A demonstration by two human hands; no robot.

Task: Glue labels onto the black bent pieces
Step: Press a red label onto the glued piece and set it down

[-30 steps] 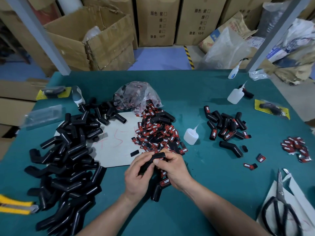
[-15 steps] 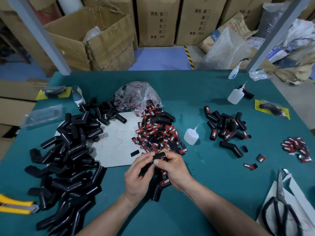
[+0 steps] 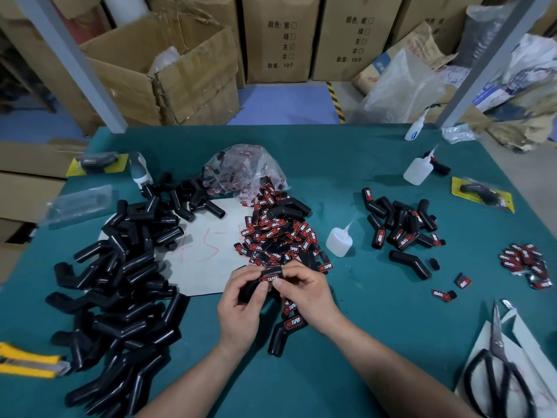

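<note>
Left hand (image 3: 241, 312) is gripping the black bent piece (image 3: 247, 292), slanting near-left to far-right. Right hand (image 3: 304, 297) is pinching its far-end label (image 3: 270, 278).

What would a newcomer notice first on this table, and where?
At the near centre, the left hand and right hand hold a black bent piece with a red label on it. A large heap of black pieces fills the left side; a pile of red labels lies just beyond the hands.
</note>
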